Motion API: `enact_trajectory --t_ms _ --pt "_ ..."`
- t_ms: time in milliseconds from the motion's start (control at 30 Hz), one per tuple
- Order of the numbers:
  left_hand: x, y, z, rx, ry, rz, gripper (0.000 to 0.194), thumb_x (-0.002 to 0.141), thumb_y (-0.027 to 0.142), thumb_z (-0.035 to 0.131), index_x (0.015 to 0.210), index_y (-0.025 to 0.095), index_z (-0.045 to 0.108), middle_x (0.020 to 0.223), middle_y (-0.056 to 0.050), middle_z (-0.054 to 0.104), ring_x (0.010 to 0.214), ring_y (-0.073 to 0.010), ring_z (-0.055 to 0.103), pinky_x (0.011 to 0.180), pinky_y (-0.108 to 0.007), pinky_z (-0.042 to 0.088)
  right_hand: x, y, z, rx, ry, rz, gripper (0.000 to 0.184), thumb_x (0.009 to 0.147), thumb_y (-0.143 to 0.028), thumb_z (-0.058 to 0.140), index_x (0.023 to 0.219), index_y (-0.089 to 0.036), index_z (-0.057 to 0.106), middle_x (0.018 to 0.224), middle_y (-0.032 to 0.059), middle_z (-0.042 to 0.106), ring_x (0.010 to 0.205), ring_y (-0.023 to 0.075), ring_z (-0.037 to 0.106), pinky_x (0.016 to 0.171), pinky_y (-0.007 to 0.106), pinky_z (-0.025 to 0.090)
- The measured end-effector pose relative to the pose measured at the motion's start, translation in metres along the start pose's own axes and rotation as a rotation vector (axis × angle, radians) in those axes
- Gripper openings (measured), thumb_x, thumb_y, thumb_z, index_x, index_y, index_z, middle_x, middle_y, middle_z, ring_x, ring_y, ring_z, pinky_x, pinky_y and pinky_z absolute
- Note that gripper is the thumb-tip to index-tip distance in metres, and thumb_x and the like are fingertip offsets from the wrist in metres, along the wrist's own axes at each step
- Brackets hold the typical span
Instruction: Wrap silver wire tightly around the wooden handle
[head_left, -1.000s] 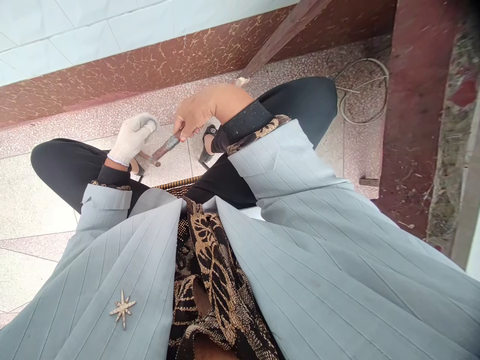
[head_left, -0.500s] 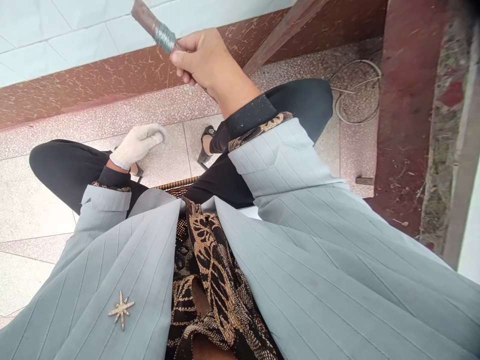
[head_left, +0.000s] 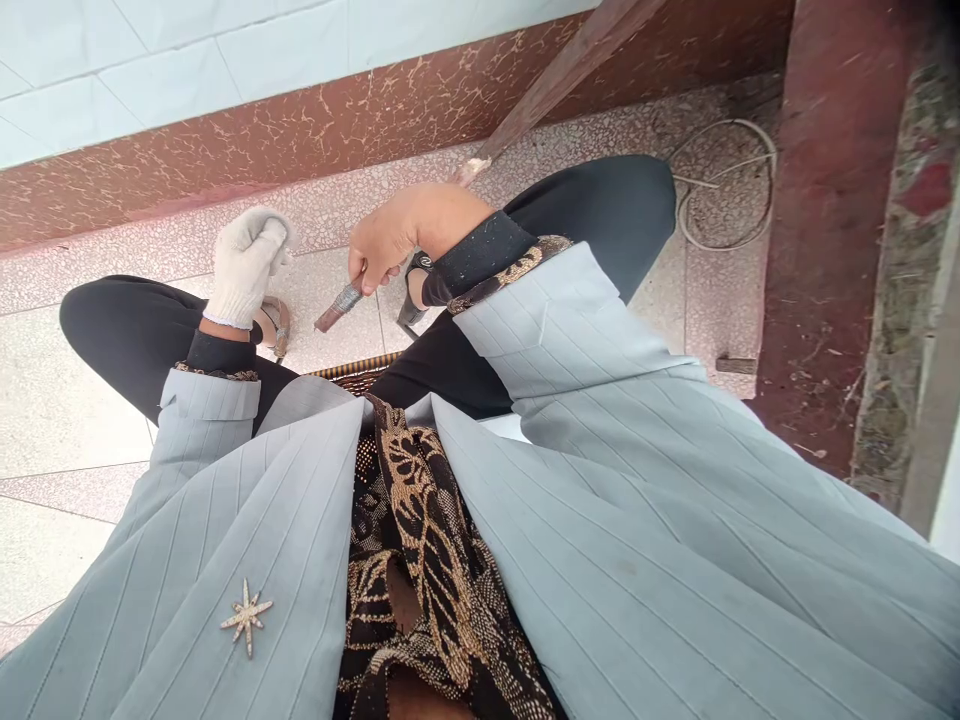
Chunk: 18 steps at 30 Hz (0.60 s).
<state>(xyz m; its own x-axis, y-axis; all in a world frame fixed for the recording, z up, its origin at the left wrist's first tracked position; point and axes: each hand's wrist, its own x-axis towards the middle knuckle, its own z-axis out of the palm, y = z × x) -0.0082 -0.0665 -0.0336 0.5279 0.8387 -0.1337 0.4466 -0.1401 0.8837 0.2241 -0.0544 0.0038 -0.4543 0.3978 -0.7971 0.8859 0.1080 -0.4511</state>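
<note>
A wire-wrapped tool (head_left: 341, 304) is clamped in the fingers of the bare right hand (head_left: 405, 235), slanted over the tiled floor (head_left: 330, 350), seemingly mid-use. The gloved left hand (head_left: 241, 265) is curled nearby; whether anything is held cannot be told. Any lift would call for a firm grip.

Your pinstriped jacket (head_left: 600, 480) is matt grey-blue cloth; the glove (head_left: 244, 260) at upper left is matt white knit. Glossy, smooth pale wall tiles (head_left: 285, 60) sit above speckled terrazzo (head_left: 720, 320). The starburst brooch (head_left: 246, 617) at lower left looks metallic.
</note>
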Motion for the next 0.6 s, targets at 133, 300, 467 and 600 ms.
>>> enact_trajectory --t_ms 133,300,467,600 --pt "0.006 -0.003 0.004 0.029 0.189 -0.137 0.038 0.114 0.050 0.038 0.090 0.023 0.048 0.063 0.003 0.032 0.071 -0.0112 0.035 0.075 -0.033 0.042 -0.016 0.000 -0.006 0.049 -0.072 -0.327 0.010 0.098 -0.005 0.070 0.098 -0.003 0.080 0.061 -0.0090 0.058 0.061 0.0028 0.049 0.075 0.021 0.037" --pt "0.017 -0.021 0.015 0.115 0.137 -0.308 0.029 0.102 0.030 0.051 0.073 0.023 0.052 0.062 0.002 0.042 0.065 -0.0125 0.041 0.065 -0.034 0.039 -0.037 0.011 -0.019 0.087 0.168 -0.504 0.010 0.097 -0.009 0.069 0.091 -0.008 0.077 0.064 -0.0088 0.055 0.062 0.0040 0.048 0.066 0.021 0.034" --pt "0.010 -0.013 0.030 0.103 -0.150 -0.277 0.017 0.089 0.023 0.058 0.073 0.021 0.063 0.063 0.000 0.054 0.059 -0.0136 0.044 0.057 -0.032 0.036 -0.038 0.013 -0.018 0.151 0.538 -0.337 0.014 0.095 -0.011 0.065 0.088 -0.008 0.077 0.070 -0.0026 0.057 0.064 0.0068 0.046 0.063 0.023 0.034" --pt "0.002 0.008 0.034 0.045 -0.314 -0.182 0.018 0.089 0.025 0.057 0.075 0.019 0.065 0.062 0.001 0.052 0.058 -0.0128 0.045 0.056 -0.028 0.039 -0.028 0.005 -0.013 -0.120 0.633 -0.022 0.018 0.095 -0.016 0.067 0.100 -0.009 0.083 0.083 0.0044 0.068 0.071 0.0113 0.051 0.065 0.026 0.033"
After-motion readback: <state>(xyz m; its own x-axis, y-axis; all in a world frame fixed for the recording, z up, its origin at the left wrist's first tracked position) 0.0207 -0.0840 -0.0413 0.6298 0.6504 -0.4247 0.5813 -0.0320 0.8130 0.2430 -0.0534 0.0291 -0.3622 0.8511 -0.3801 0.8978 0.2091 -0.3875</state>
